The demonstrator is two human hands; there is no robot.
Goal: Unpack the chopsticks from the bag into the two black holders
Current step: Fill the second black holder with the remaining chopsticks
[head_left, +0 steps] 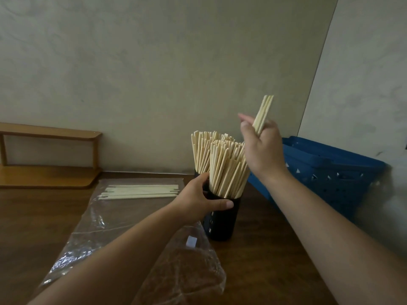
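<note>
Left hand grips the near black cylindrical holder, packed with pale wooden chopsticks; right hand pinches a few raised above it. Remaining sticks lie on the clear plastic bag on the dark wooden table beside a blue plastic basket against the grey wall.

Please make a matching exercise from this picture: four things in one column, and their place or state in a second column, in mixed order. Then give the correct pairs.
Things:
1. left hand
2. right hand
3. blue basket
4. clear plastic bag

Places or states:
A. lies flat on the table, a few chopsticks still inside
B. grips the near black holder
C. stands at the right, by the wall
D. holds a few chopsticks raised above the holders

Pairs: 1-B, 2-D, 3-C, 4-A
</note>
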